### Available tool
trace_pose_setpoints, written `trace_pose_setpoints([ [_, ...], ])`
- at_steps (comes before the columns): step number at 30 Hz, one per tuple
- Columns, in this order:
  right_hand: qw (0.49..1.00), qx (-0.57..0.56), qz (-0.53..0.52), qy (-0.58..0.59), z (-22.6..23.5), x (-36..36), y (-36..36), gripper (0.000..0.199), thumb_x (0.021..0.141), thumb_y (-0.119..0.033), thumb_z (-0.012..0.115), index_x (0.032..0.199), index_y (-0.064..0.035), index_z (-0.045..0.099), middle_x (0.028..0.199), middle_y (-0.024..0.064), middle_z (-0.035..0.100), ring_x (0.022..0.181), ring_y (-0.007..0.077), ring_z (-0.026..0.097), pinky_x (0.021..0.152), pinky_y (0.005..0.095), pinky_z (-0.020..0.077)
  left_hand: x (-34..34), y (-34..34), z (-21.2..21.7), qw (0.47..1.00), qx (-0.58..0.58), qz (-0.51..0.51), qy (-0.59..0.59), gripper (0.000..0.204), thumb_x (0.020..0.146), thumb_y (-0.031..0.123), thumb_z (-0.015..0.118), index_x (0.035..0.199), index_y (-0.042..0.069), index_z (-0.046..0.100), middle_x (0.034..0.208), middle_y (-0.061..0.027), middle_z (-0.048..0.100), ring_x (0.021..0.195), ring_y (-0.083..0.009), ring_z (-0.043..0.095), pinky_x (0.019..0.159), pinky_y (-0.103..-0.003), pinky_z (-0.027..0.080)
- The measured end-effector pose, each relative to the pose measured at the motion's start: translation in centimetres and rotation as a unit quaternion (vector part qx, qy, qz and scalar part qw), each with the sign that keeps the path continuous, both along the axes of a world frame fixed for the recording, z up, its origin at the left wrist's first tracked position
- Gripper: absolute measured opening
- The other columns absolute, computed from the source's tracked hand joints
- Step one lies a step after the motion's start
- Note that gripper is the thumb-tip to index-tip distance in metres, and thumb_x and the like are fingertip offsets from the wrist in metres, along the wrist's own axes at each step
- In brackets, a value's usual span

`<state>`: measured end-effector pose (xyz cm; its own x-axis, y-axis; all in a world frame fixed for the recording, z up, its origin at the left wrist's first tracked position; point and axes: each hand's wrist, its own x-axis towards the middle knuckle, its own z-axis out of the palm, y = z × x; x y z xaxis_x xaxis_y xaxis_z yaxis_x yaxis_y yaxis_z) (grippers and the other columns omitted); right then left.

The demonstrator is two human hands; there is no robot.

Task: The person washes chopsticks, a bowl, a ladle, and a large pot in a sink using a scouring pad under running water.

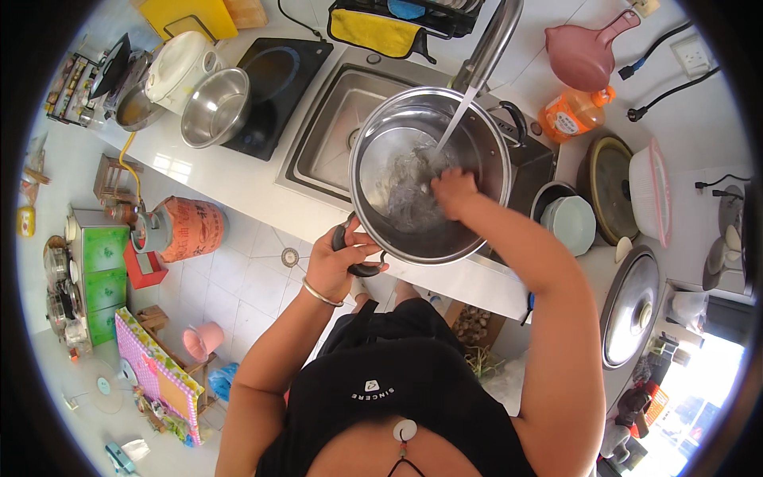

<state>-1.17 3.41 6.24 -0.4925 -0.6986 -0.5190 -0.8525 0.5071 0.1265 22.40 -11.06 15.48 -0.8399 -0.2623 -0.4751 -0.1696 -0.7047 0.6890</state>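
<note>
A large steel pot (pixel 373 219) tilts over the sink (pixel 326 135), under a running tap (pixel 489 48). My left hand (pixel 342 254) grips the pot's black near handle. My right hand (pixel 453 192) is inside the pot, fingers down in the wet, soapy bottom where the water stream lands. I cannot tell whether it holds a cloth or sponge. The pot's far handle (pixel 513 119) shows at the rim.
A steel bowl (pixel 214 107) sits on a black induction hob (pixel 274 83) left of the sink. A rice cooker (pixel 179 67) stands further left. Right of the sink: an orange bottle (pixel 576 113), stacked bowls (pixel 572 222), a steel lid (pixel 632 306). A gas cylinder (pixel 187 229) stands on the floor.
</note>
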Motion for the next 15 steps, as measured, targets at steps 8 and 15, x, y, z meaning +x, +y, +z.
trace_pose_setpoints([
  [8, 0.443, -0.368, -0.486, -0.658, 6.0, 9.2, -7.1, 0.038, 0.091, -0.016, 0.050, 0.125, 0.0015, 0.046, 0.099, 0.0136, 0.062, 0.094, 0.0201, 0.061, 0.081, 0.0284, 0.0486, -1.1, -0.1, 0.3, 1.000, 0.023, 0.020, -0.003, 0.058, 0.071, -0.008, 0.048, 0.128, -0.009, 0.042, 0.101, -0.0238, 0.060, 0.092, -0.0338, 0.065, 0.068, -0.043, 0.060],
  [15, 0.918, -0.221, -0.066, -0.321, 7.4, 4.7, 6.6, 0.037, 0.082, -0.019, 0.057, 0.117, -0.0082, 0.058, 0.120, 0.0128, 0.056, 0.114, 0.0284, 0.051, 0.099, 0.0403, 0.0376, -0.9, -0.3, 0.2, 0.999, 0.033, 0.030, -0.003, 0.062, 0.071, -0.009, 0.048, 0.132, -0.008, 0.040, 0.100, -0.0224, 0.060, 0.091, -0.0335, 0.065, 0.069, -0.047, 0.059],
])
